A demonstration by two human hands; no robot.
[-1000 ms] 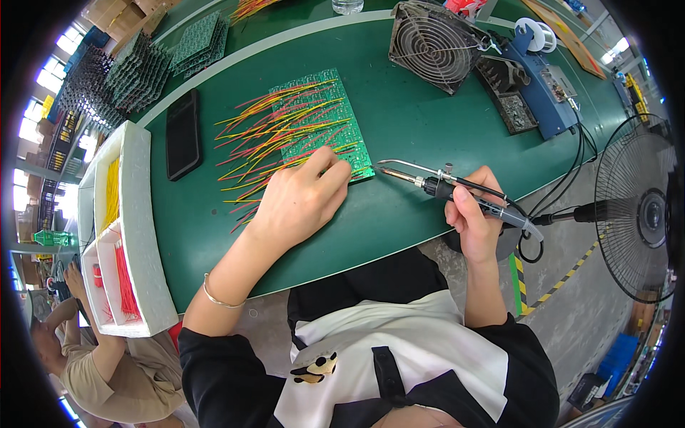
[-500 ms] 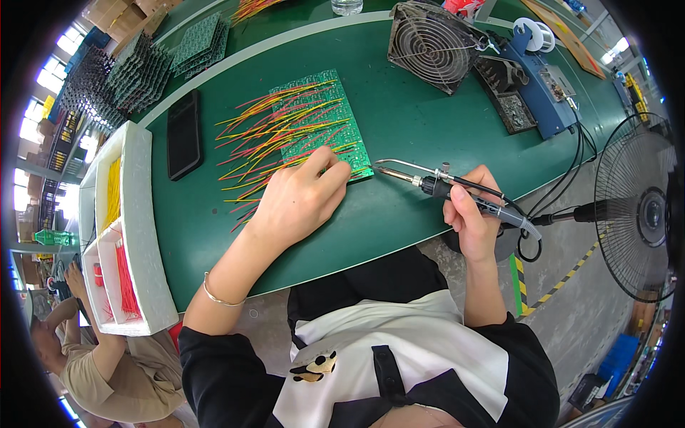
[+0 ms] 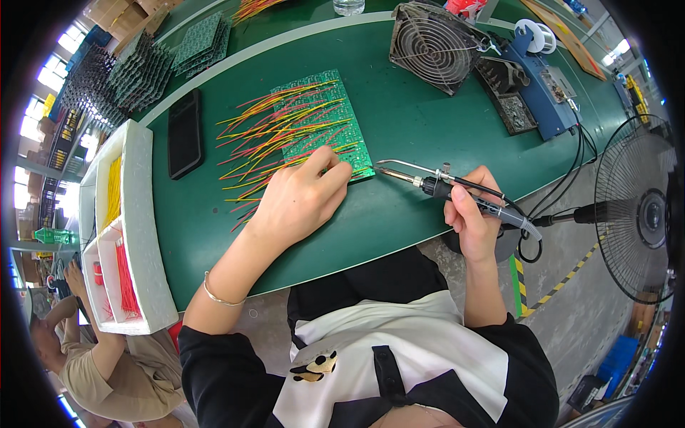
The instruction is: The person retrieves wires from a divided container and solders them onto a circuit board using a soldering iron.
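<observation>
Left hand (image 3: 303,196) over board (image 3: 351,132) and wires (image 3: 265,132): fingers bunched, hold unclear. Right hand (image 3: 472,212) pinches iron (image 3: 437,187), tip near board.

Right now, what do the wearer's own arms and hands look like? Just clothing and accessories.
Both the left hand and the right hand are bare: no gloves, no rings visible. A thin, shiny metal bracelet loops around the left forearm; none shows on the right forearm. The left sleeve and right sleeve are plain black and short.
</observation>
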